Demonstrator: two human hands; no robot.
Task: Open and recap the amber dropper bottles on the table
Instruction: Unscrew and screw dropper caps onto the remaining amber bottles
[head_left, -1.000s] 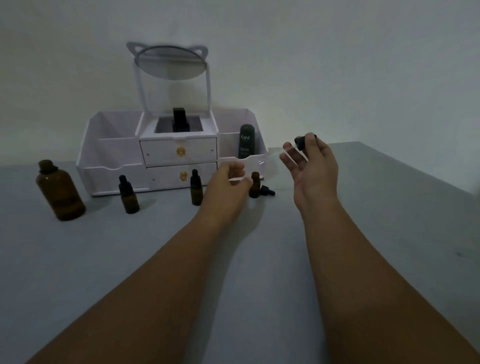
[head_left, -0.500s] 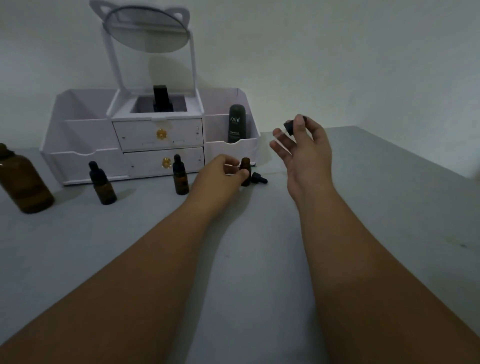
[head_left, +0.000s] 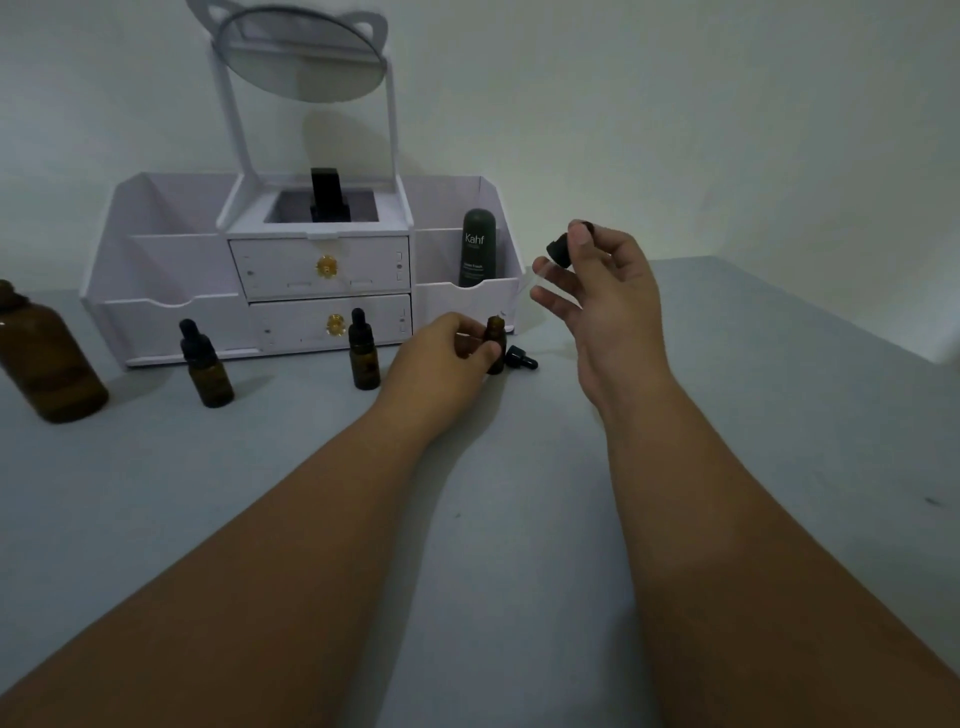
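Observation:
My left hand (head_left: 441, 353) grips a small uncapped amber dropper bottle (head_left: 496, 340) that stands on the grey table. Above and to the right of it, my right hand (head_left: 608, 291) holds a black dropper cap (head_left: 560, 249) by the fingertips, its clear glass pipette slanting down to the left. A second black dropper cap (head_left: 521, 358) lies on the table just right of the open bottle. Two capped small amber bottles stand further left: one (head_left: 362, 358) in front of the drawers, another (head_left: 208, 366) left of it.
A large amber bottle (head_left: 47, 358) stands at the far left edge. Behind the bottles is a white cosmetic organiser (head_left: 171, 312) with two drawers, a round mirror (head_left: 301, 57), a dark green Kahf tube (head_left: 479, 248) and a black item on top. The table's far edge slopes away at right.
My left hand has come down and closed around the open bottle on the table. My right hand keeps the dropper cap raised. The view has shifted slightly.

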